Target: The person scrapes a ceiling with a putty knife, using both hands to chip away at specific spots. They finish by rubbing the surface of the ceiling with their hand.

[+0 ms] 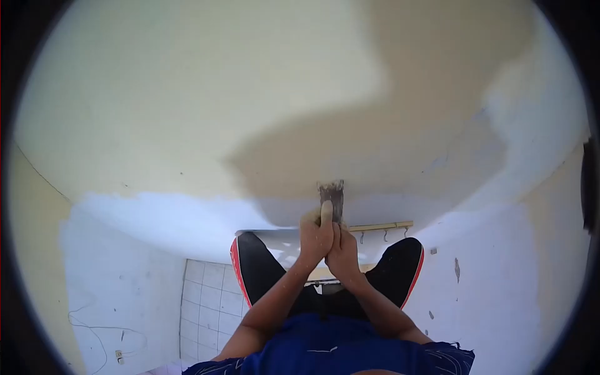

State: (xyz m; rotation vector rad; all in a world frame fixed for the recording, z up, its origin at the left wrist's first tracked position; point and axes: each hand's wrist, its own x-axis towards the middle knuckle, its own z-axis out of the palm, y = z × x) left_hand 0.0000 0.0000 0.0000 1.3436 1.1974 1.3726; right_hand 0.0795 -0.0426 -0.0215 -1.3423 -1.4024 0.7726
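A scraper (335,195) with a dark, stained blade is held against the wall (281,156), its edge near the line between the yellowish and the white surface. My left hand (317,234) is closed on the scraper, with the thumb laid along the blade. Just to its right, my right hand (342,250) is also closed around the lower part of the tool, touching the left hand. The handle is hidden inside both hands. A large shadow falls over the wall around the blade.
Below the hands is a wooden rail (381,226) with several hooks. White tiled floor (209,294) shows at the lower left. A thin cable (106,327) and a socket (119,354) are on the left wall. A dark object (589,187) stands at the right edge.
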